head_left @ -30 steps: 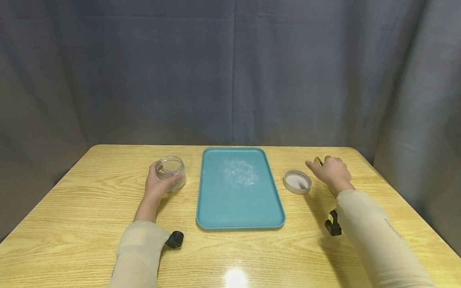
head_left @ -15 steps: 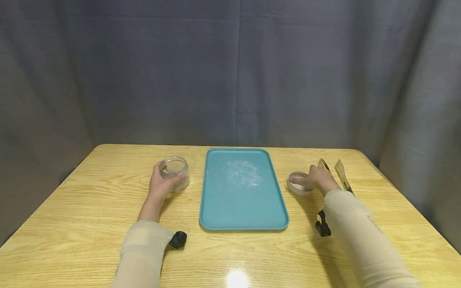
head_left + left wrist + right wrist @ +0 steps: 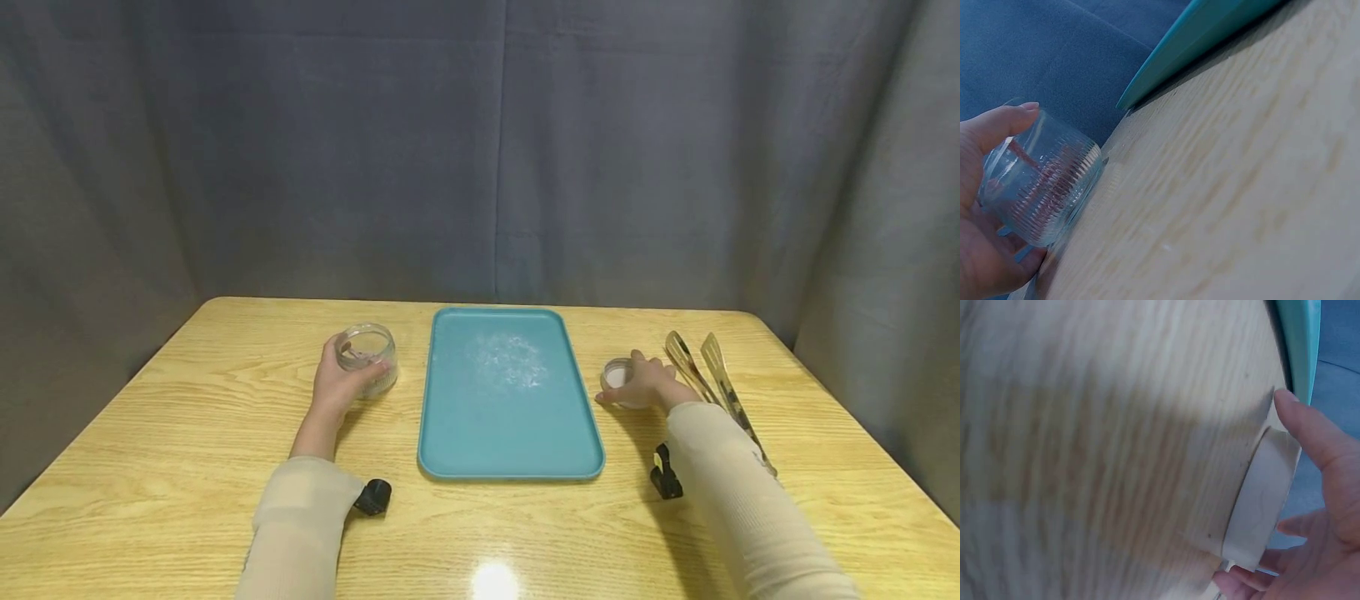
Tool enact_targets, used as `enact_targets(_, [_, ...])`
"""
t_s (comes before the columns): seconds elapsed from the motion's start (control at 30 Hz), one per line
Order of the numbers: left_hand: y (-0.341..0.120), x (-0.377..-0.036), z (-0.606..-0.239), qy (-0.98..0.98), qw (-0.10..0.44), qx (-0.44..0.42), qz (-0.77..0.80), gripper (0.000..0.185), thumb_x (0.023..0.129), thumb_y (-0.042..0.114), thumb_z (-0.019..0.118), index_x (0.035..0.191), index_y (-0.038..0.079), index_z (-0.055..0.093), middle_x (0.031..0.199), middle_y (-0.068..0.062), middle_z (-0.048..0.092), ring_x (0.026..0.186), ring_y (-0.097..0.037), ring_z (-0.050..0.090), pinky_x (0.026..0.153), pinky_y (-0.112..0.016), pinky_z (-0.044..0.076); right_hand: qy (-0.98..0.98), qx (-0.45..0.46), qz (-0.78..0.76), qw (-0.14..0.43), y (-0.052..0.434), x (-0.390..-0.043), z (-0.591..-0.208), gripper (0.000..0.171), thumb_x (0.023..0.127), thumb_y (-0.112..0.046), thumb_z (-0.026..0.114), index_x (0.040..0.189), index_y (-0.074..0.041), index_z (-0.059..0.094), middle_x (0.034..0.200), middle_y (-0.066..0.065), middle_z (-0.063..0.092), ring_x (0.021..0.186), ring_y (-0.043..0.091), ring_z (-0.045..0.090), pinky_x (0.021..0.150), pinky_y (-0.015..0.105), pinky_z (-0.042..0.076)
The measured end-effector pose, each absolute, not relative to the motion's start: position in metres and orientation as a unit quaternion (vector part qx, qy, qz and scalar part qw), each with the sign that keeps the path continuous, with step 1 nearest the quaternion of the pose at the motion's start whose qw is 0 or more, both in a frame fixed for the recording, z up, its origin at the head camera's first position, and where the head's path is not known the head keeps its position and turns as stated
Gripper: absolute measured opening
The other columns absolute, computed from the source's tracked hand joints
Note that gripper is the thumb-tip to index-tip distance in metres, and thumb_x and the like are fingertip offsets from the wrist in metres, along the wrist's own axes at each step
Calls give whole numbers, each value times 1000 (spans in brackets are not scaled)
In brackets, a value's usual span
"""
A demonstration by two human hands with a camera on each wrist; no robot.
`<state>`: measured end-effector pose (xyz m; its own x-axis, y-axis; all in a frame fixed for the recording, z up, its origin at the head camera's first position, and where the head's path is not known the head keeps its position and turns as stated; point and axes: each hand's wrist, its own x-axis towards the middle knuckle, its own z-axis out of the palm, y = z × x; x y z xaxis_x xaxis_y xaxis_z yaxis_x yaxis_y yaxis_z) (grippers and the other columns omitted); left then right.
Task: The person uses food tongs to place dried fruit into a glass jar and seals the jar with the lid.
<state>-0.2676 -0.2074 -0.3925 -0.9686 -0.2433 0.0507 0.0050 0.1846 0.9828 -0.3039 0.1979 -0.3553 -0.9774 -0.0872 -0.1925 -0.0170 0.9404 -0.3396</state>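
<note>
My left hand (image 3: 343, 379) grips a clear ribbed glass jar (image 3: 380, 382) from its left side, thumb across the near side near the rim. In the left wrist view, reddish, thin pieces show through the wall of the jar (image 3: 1054, 181), whose base is close to the tabletop. My right hand (image 3: 647, 385) spreads around a shallow round lid (image 3: 617, 377) with a white inside, lying flat, inside up. In the right wrist view, the thumb stands just off one edge of the lid (image 3: 1261, 500), and the fingertips lie at the opposite edge.
Between my hands lies a blue-green tray (image 3: 510, 433) with whitish scuffs. Metal tongs (image 3: 731, 392) with slotted ends lie right of my right hand, partly behind the sleeve. A grey curtain (image 3: 495, 150) hangs behind the wooden table (image 3: 187, 442).
My right hand has left the tongs and moved left to the lid, its thumb going from over the lid to its near side. The left hand still holds the jar.
</note>
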Motion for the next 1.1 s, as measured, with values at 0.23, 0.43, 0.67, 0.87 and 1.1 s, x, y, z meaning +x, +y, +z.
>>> enact_targets(0.23, [-208,-269,-392,-767,102,73,-629,92,69,17,72,138,13,12,139,-10,17,123,-36,18,95,-46,23,984,-17,-154,83,197,-305,-357,89,70,-41,66,125,15,24,104,36,36,95,49,33,72,51,36])
enact_targets(0.43, [-208,-269,-393,-779,106,68,-615,98,64,16,76,137,13,12,139,-12,17,122,-37,19,96,-47,22,984,-15,-159,77,197,-303,-357,81,69,-39,67,116,17,32,96,31,40,91,46,37,70,48,38])
enact_targets(0.67, [-210,-267,-395,-782,105,61,-611,97,64,14,76,137,14,12,139,-14,18,121,-37,21,95,-46,24,982,-20,-171,78,199,-297,-353,82,68,-37,68,116,17,31,97,32,40,91,46,39,71,49,40])
enact_targets(0.87, [-210,-265,-396,-783,110,67,-609,95,64,13,76,137,13,14,137,-13,21,121,-37,22,95,-45,25,980,-22,-181,82,203,-294,-351,82,69,-38,67,119,16,30,101,33,39,93,46,39,69,48,41])
enact_targets(1.1, [-208,-264,-394,-786,121,66,-602,92,64,11,75,136,10,16,136,-15,23,120,-36,23,95,-45,26,979,-23,-190,68,208,-292,-348,81,70,-37,67,118,16,30,100,33,41,91,44,43,69,47,42])
